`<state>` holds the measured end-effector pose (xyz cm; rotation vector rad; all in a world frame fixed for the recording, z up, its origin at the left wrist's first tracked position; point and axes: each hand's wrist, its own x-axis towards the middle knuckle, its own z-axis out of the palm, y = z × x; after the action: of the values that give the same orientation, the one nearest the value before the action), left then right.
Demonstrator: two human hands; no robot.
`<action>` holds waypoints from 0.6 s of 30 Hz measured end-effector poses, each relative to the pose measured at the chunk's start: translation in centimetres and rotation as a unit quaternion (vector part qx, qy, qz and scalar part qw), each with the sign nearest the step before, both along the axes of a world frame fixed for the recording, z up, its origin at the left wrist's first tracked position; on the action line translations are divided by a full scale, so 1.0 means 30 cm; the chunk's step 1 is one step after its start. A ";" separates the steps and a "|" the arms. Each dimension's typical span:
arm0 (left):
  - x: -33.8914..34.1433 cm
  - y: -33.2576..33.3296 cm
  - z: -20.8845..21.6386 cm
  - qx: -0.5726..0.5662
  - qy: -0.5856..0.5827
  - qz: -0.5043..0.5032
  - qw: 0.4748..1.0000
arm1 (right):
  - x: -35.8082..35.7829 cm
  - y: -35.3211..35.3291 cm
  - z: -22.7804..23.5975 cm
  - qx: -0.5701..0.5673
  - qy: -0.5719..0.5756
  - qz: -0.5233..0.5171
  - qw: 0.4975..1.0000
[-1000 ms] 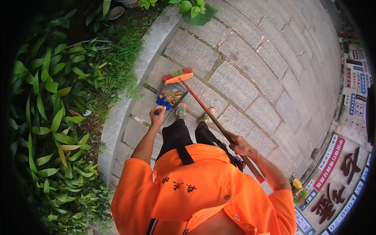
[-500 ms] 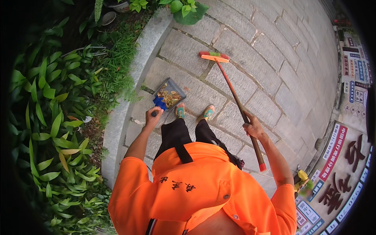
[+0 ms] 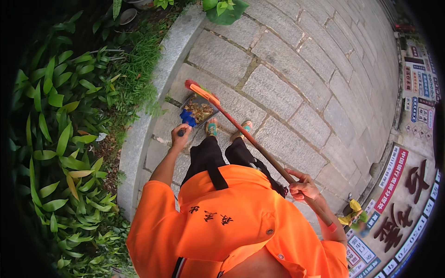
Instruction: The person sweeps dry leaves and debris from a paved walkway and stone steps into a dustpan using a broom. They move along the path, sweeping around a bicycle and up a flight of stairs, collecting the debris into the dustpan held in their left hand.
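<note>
My left hand [image 3: 180,135] grips the blue handle of a grey dustpan [image 3: 191,102] that rests on the stone paving and holds dry brown leaves [image 3: 199,111]. My right hand [image 3: 303,187] is closed around the long brown stick of a broom [image 3: 250,139]. The broom's orange head [image 3: 200,91] with red and green bristles lies against the far rim of the dustpan. My two feet in sandals [image 3: 227,129] stand just behind the pan. An orange shirt fills the lower middle of the view.
A grey stone kerb [image 3: 153,111] runs along the left of the paving [image 3: 287,88]. Beyond it grow grass and broad-leaved plants [image 3: 60,139]. Printed signs and posters [image 3: 408,176] line the right edge. A small yellow-and-green object [image 3: 352,211] lies near them.
The broom head swung out to the right over the paving half a second ago and has now swept back left against the dustpan. My left hand has stayed on the dustpan handle.
</note>
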<state>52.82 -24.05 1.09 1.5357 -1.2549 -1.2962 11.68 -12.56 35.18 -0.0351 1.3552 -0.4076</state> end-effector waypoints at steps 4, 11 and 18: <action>0.044 0.045 0.007 0.002 0.031 0.034 0.999 | 0.025 -0.144 -0.049 -0.100 0.091 0.194 0.972; 0.076 0.075 0.033 0.057 -0.010 0.099 0.993 | 0.122 -0.338 -0.353 -0.250 0.205 0.421 0.848; 0.115 0.115 -0.052 0.077 0.000 0.133 0.988 | 0.056 -0.133 -0.141 -0.062 0.061 0.329 0.940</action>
<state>56.26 -20.60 -0.48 1.7456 -0.9290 -1.2389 13.35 -16.54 30.94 -0.6121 1.3498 0.0792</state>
